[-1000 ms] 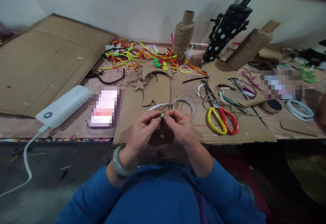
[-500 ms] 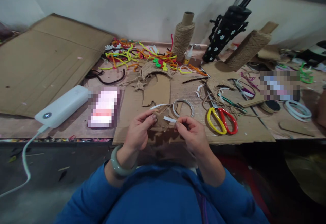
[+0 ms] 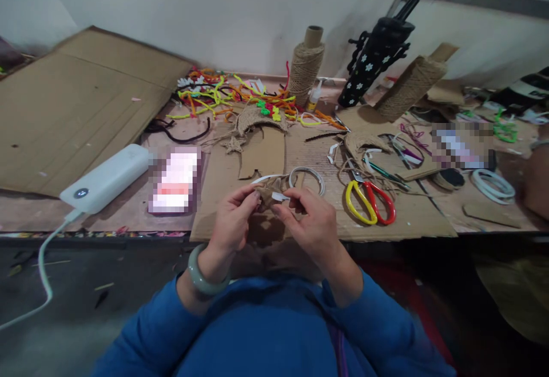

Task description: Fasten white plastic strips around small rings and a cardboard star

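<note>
And the left hand (image 3: 230, 219) pinches a small brown cardboard piece (image 3: 266, 195), the right hand (image 3: 312, 222) gripping a white strip (image 3: 279, 197) in its fingers (image 3: 301, 195)!

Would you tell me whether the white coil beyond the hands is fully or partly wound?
Partly wound: a tail runs left from the coil.

You are working in dim light; the wall (image 3: 214, 22) is looking pale grey, while space beneath the table (image 3: 109, 222) is sinking near-black at right. Your left hand (image 3: 231, 217) and right hand (image 3: 312, 217) are shadowing the cardboard mat (image 3: 416, 214). Mosaic blocks are covering the glowing phone screen (image 3: 175, 177), small detail is blurring, and wide-lens distortion is tilting the black holder (image 3: 373, 59).
</note>
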The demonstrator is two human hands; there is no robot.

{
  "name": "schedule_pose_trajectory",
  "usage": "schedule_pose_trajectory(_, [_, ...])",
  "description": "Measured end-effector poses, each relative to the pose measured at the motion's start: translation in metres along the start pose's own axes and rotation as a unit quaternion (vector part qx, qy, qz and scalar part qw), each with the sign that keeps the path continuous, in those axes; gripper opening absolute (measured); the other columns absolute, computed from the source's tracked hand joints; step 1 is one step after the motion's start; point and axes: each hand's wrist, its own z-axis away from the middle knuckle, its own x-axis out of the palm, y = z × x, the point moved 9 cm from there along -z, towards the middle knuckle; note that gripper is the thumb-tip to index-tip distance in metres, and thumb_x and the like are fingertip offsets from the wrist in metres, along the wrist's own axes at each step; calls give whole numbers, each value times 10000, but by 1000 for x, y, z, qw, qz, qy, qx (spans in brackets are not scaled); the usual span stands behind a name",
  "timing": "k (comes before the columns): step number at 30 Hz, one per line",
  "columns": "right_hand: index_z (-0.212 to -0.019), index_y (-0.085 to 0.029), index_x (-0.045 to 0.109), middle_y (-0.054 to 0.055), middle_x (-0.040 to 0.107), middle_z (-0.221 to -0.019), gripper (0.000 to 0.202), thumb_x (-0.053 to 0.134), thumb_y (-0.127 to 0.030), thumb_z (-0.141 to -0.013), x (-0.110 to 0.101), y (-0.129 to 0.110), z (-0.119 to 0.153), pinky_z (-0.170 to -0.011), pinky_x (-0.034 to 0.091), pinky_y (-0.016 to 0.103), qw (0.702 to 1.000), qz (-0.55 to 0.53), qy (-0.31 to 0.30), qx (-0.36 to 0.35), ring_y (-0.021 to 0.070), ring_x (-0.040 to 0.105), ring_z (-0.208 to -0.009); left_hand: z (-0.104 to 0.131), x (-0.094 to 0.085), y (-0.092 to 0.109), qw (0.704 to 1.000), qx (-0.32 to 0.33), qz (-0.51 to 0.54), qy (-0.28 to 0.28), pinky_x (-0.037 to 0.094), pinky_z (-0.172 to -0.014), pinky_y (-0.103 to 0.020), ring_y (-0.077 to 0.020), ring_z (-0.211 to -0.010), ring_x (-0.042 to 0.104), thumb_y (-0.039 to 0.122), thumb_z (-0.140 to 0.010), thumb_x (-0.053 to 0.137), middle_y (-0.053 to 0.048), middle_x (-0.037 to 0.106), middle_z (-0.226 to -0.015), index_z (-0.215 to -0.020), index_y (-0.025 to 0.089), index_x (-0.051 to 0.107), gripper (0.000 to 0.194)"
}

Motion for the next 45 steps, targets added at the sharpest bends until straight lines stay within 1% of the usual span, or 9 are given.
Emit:
schedule_pose_trajectory(4, [-787,-204,632,46,647,-705,145,527,-269,-862,2,-10,-5,-628,428,284,998,47,9,-30,168,576,-656,0,1,1,998,50,-33,-22,502,-744,-249,-133,-766,648,284,-674,766,-16,743,-822,-831,199,757,179])
schedule_pose_trajectory(7, [-723,-216,625,43,662,-694,207,483,-217,-875,7,-10,-7,-645,437,280,998,51,3,-25,170,605,-681,1,1,2,997,65,-40,-26,505,-760,-254,-136,-786,649,290,-692,757,-19,742,-854,-840,206,758,170])
schedule_pose_trajectory(14, [-758,-214,635,15,661,-670,180,529,-291,-882,13,0,-6,-592,424,261,998,-55,-14,30,140,569,-585,2,4,-2,996,53,-58,-44,520,-704,-245,-125,-718,656,328,-698,766,-20,745,-800,-870,206,757,211])
schedule_pose_trajectory(22, [-766,-201,633,10,659,-689,204,524,-318,-892,18,9,-5,-605,432,245,986,-141,-43,79,134,582,-623,2,3,-2,996,63,-47,-47,510,-733,-240,-123,-746,657,347,-742,731,-13,748,-804,-851,217,761,172])
schedule_pose_trajectory(30, [-820,-195,641,-3,641,-679,227,504,-351,-912,23,18,-1,-618,444,237,971,-206,-50,110,129,589,-637,2,4,1,995,68,-56,-44,498,-694,-259,-154,-714,646,437,-779,670,-41,733,-769,-862,166,760,297])
schedule_pose_trajectory(34, [-855,-200,653,-2,648,-696,249,499,-384,-920,24,21,0,-619,454,242,966,-225,-55,115,131,599,-648,2,3,-1,994,66,-69,-49,490,-775,-272,-172,-825,652,439,-795,660,-48,742,-857,-880,183,760,288])
schedule_pose_trajectory(38, [-901,-215,666,0,661,-722,243,488,-376,-933,22,19,2,-623,472,243,964,-238,-67,94,130,617,-665,2,1,-2,994,60,-82,-46,488,-765,-276,-162,-794,639,456,-802,647,-40,732,-843,-899,196,756,298])
schedule_pose_trajectory(41, [-924,-227,661,9,667,-763,198,486,-322,-935,8,18,-1,-614,492,257,975,-216,-24,55,137,622,-672,2,0,-3,993,49,-95,-40,482,-719,-274,-156,-735,621,468,-811,630,-37,713,-783,-904,180,748,325])
schedule_pose_trajectory(45, [-933,-221,664,76,674,-1014,107,598,-242,-851,-16,2,-8,-869,490,396,994,-73,46,-64,226,608,-994,3,5,-2,987,64,-124,-75,461,-680,-254,-148,-728,592,455,-823,619,-24,692,-778,-870,184,742,301])
